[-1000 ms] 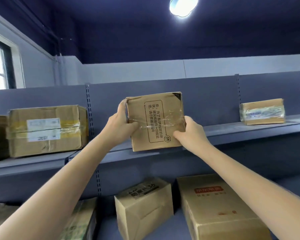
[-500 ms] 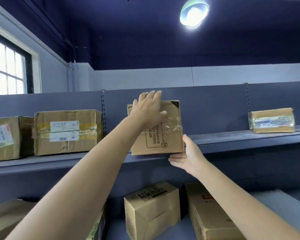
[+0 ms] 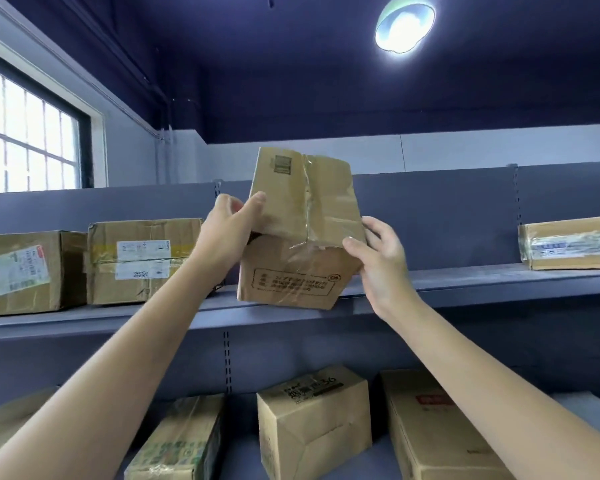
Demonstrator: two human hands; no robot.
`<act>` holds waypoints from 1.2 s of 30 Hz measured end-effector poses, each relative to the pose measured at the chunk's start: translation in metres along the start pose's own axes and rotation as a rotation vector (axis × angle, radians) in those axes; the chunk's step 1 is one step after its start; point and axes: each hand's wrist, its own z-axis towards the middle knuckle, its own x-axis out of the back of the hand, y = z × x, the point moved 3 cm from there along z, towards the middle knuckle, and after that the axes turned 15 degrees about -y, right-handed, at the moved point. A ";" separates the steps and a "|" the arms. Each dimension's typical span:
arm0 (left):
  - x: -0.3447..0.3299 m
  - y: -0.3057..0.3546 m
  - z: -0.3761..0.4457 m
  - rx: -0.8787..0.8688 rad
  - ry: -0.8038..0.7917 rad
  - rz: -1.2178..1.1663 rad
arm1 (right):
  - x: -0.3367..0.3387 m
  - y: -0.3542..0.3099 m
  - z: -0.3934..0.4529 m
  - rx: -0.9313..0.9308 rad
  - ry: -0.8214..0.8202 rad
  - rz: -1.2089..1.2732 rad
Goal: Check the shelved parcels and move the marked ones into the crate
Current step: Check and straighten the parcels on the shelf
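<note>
A small taped cardboard parcel [image 3: 302,233] with a printed text box on its front is tipped toward me above the upper shelf [image 3: 465,282]. Its taped top face now shows. My left hand [image 3: 229,230] grips its left edge, thumb on the top face and fingers behind. My right hand [image 3: 378,258] holds its right side, thumb on the front corner and fingers behind the box. No crate is in view.
Two larger labelled boxes [image 3: 139,261] [image 3: 25,271] stand at the left of the upper shelf. A flat taped parcel [image 3: 568,242] lies at its right end. Several boxes [image 3: 312,420] sit on the lower shelf. A window is at the far left.
The parcel stood upright on the shelf edge. My left hand went over its top and tilted it toward me, and my right hand rose from under it to its right side.
</note>
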 end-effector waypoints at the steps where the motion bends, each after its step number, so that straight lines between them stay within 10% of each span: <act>1: 0.001 -0.007 -0.002 0.024 -0.018 -0.036 | -0.001 0.000 -0.001 0.004 -0.021 -0.025; 14: 0.013 -0.021 -0.019 0.013 -0.145 -0.306 | 0.004 -0.004 -0.010 -0.115 -0.466 -0.094; 29: 0.026 0.019 -0.032 -0.317 -0.071 -0.646 | -0.003 -0.027 -0.010 0.309 -0.337 -0.560; 36: 0.023 -0.014 -0.036 -0.192 -0.066 -0.567 | -0.009 -0.014 -0.017 -0.058 -0.482 -0.192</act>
